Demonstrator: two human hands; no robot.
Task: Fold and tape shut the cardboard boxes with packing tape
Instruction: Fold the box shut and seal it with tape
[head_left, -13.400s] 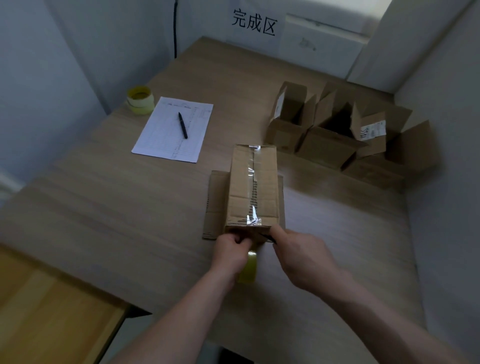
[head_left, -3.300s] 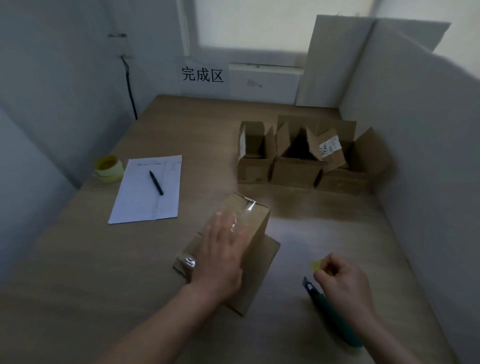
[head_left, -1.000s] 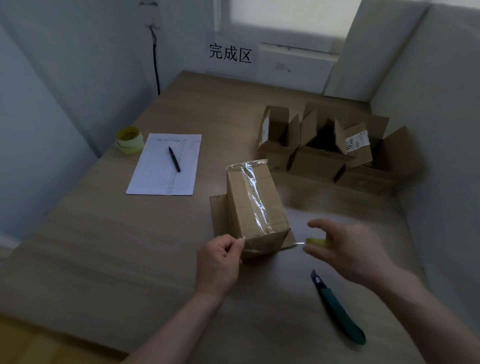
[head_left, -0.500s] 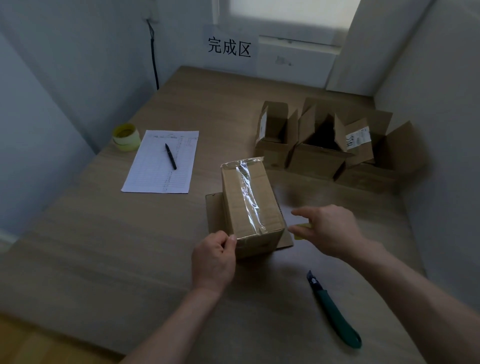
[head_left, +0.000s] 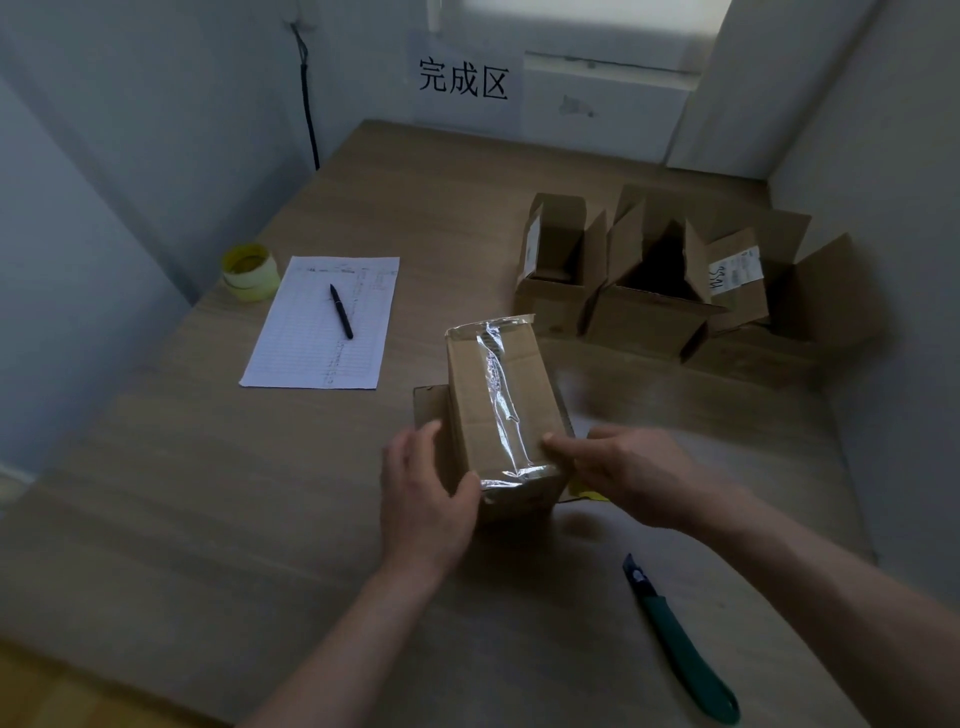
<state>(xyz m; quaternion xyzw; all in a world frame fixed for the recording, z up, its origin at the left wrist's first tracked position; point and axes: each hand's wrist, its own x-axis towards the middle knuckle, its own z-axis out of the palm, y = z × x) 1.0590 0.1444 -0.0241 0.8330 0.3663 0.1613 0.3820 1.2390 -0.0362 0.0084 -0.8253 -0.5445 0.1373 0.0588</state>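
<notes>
A closed cardboard box (head_left: 483, 410) lies at the table's middle on a flat piece of cardboard (head_left: 427, 410). Shiny clear tape (head_left: 500, 400) runs along its top seam and over both ends. My left hand (head_left: 423, 493) grips the box's near left corner, thumb on the taped near edge. My right hand (head_left: 631, 475) is against the box's near right side, thumb at the top edge. A yellow tape roll (head_left: 587, 493) peeks out beneath that hand, mostly hidden.
A green utility knife (head_left: 680, 644) lies near right. A lined sheet (head_left: 322, 332) with a black pen (head_left: 341, 310) and a spare yellow tape roll (head_left: 249, 271) sit at left. Three open boxes (head_left: 654, 306) stand at back right. Partition walls enclose the table.
My right hand has brought the tape roll in from the right to the box's near right side. My left hand has slid up onto the near left corner.
</notes>
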